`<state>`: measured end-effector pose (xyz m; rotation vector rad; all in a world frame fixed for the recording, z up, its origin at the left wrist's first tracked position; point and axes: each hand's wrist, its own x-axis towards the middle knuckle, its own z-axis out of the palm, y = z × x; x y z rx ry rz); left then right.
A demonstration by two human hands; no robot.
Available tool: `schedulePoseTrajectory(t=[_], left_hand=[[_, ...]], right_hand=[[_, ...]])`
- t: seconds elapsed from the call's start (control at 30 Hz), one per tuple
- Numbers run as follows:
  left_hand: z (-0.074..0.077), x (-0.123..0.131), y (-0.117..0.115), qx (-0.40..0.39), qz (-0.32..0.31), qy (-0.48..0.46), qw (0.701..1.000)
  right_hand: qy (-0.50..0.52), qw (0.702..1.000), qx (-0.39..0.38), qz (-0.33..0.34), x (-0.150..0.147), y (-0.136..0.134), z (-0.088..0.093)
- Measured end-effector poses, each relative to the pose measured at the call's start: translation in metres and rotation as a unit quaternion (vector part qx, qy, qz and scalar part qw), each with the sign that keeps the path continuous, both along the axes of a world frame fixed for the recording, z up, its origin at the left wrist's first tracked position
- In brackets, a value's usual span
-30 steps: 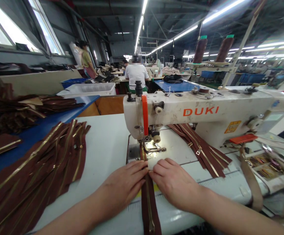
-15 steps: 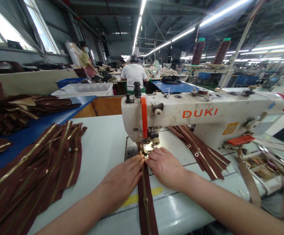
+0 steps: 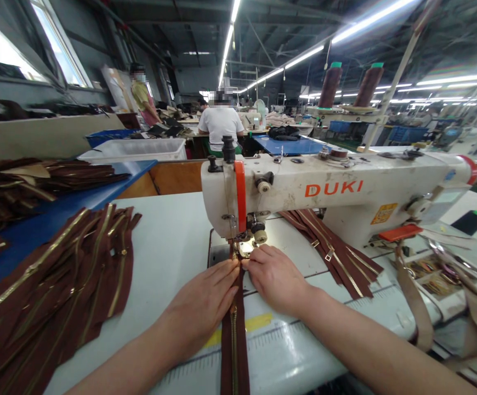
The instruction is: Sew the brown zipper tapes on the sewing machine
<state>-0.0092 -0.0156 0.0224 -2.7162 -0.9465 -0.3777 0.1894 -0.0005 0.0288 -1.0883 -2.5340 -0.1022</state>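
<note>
A bare left hand (image 3: pixel 199 302) and bare right hand (image 3: pixel 277 280) touch a long brown gold-toothed zipper strip (image 3: pixel 234 351) — at the near side of a white-and-orange sewing machine (image 3: pixel 288 189).

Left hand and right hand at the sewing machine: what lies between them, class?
In the head view, a brown zipper strip lies between the left hand and right hand.

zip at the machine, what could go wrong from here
The fingertips of the left hand and right hand are close under the head of the machine, so a slip forward might catch a finger. Gold teeth run along the middle of the zip; if it drifts sideways, the needle could perhaps strike them.
</note>
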Motion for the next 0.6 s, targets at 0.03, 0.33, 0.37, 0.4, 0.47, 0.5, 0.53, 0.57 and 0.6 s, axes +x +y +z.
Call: schedulePoseTrajectory(t=[0.03, 0.33, 0.37, 0.4, 0.47, 0.5, 0.53, 0.57, 0.6], left_hand=[[0.000, 0.000, -0.001, -0.004, 0.007, 0.003, 1.000], [0.007, 0.006, 0.000, -0.029, 0.015, -0.035, 0.999], [0.007, 0.004, -0.004, -0.037, 0.026, -0.043, 0.998], [0.007, 0.001, -0.009, -0.046, 0.037, -0.049, 0.997], [0.006, -0.009, -0.028, -0.058, 0.057, -0.059, 0.995], [0.005, -0.016, -0.041, -0.054, 0.058, -0.064, 0.995], [0.004, -0.022, -0.054, -0.045, 0.053, -0.072, 0.995], [0.003, -0.027, -0.068, -0.035, 0.042, -0.077, 0.996], [0.002, -0.032, -0.081, -0.027, 0.029, -0.074, 0.996]], right_hand=[[0.005, 1.000, -0.002, -0.001, 0.000, -0.001, 0.001], [0.048, 0.999, 0.000, 0.003, 0.001, -0.001, -0.002], [0.055, 0.998, 0.002, 0.005, 0.001, -0.001, -0.002], [0.061, 0.998, 0.003, 0.007, 0.002, -0.001, -0.003], [0.076, 0.997, 0.004, 0.011, 0.003, -0.002, -0.004], [0.082, 0.997, 0.004, 0.014, 0.004, -0.002, -0.004], [0.087, 0.996, 0.005, 0.017, 0.004, -0.003, -0.005], [0.093, 0.995, 0.006, 0.021, 0.004, -0.004, -0.005], [0.100, 0.995, 0.008, 0.027, 0.003, -0.005, -0.005]])
